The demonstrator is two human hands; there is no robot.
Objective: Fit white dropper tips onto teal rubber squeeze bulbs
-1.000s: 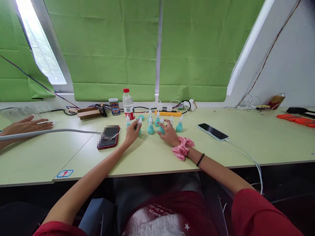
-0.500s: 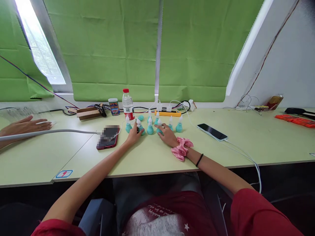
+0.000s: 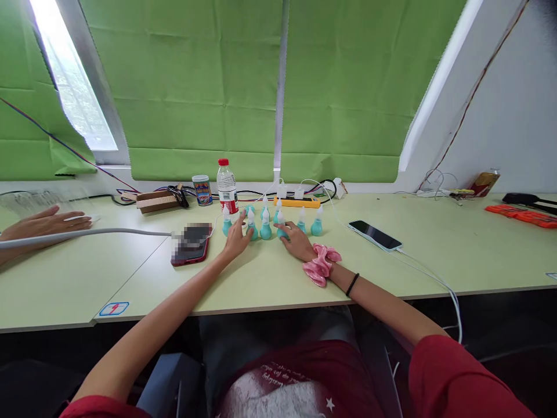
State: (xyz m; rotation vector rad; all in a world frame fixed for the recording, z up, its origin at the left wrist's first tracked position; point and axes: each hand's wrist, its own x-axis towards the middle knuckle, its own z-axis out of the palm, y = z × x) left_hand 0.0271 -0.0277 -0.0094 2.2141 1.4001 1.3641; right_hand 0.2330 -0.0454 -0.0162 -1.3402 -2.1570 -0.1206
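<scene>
Several teal rubber bulbs with clear pointed tips, which look like nasal aspirators, stand upright in two loose rows on the table. My left hand (image 3: 236, 239) is at the left of the front row, index finger raised and thumb against the side of one nasal aspirator (image 3: 252, 232); its fingers are apart. My right hand (image 3: 298, 241) has thumb and index finger on another nasal aspirator (image 3: 281, 232), partly covering its bulb. Between the hands stands a third nasal aspirator (image 3: 266, 230), touched by neither. One teal bulb (image 3: 249, 209) shows behind my left hand.
A red-capped water bottle (image 3: 227, 188), a can (image 3: 202, 190) and a yellow power strip (image 3: 297, 202) stand behind. Phones lie left (image 3: 192, 244) and right (image 3: 375, 234), the right one cabled. A co-worker's hand (image 3: 52, 222) rests far left, near a grey tube (image 3: 87, 234).
The nasal aspirator by my left hand leaned left and now stands upright, slightly further right. My left index finger has lifted from it. My right hand has barely moved.
</scene>
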